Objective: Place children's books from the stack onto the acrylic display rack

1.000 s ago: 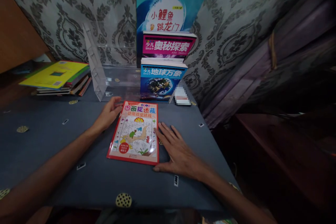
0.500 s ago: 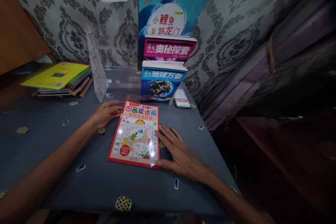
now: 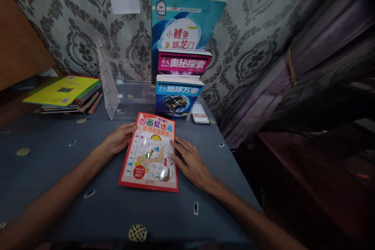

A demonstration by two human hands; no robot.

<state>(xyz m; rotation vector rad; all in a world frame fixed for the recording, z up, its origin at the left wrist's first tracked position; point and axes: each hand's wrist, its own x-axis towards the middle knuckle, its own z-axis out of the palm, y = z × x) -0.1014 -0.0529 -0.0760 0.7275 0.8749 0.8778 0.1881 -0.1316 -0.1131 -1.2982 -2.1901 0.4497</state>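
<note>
A red-bordered picture book (image 3: 149,156) with a colourful printed cover is on the grey-blue table, face up and slightly turned. My left hand (image 3: 121,139) pinches its upper left edge, the fingers bent in against the cover. On the opposite side, my right hand (image 3: 190,162) grips the right edge, thumb by the cover and the other fingers along the side, partly hidden. Just beyond the book stands a clear acrylic rack (image 3: 131,93). A blue book with a globe (image 3: 175,103), a magenta book (image 3: 184,62) and a teal book (image 3: 187,11) stand in its right half.
At the left lies a stack of books with a yellow one (image 3: 63,90) on top. A small pixelated white object (image 3: 200,112) sits right of the rack. Behind are patterned wallpaper (image 3: 79,35) and a tied purple curtain (image 3: 281,78). The table's right edge runs diagonally.
My left hand has closed onto the book's left edge. The fingers of my right hand have drawn in around the right edge. The view has tilted up a little.
</note>
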